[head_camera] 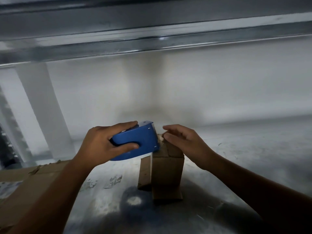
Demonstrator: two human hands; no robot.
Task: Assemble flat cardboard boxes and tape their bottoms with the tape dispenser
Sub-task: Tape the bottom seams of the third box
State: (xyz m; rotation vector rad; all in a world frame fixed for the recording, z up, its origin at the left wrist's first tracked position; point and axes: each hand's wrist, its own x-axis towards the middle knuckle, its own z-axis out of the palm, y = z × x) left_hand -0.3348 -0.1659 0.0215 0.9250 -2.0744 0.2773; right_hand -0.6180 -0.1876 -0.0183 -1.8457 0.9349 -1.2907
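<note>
1. A small brown cardboard box point(166, 169) stands upright on the shiny grey worktop point(236, 157), near the middle of the view.
2. The closed end of the box faces up. One long flap point(144, 171) hangs down its left side, and another flap lies flat on the worktop at the bottom.
3. The left hand point(101, 144) holds a blue tape dispenser point(140, 141).
4. The left hand's fingers point(125, 125) curl over the top of the dispenser and the thumb wraps under it, so they are clamped on the dispenser.
5. The dispenser is in the air, just left of the box top. Its toothed end points to the right and is right beside the top left edge of the box.
6. A short pale bit of tape point(160, 140) shows between the toothed end and the box top.
7. The right hand point(184, 142) is at the top of the box, on its right side.
8. Its fingers are a little bent and close together, and the thumb tip is right at the bit of tape. The picture is too blurry to tell if the hand pinches the tape or only presses on it.
9. A big flat piece of cardboard point(25, 179) lies on the left, partly under the left arm.
10. A grey metal shelf point(152, 31) runs across above everything.
</note>
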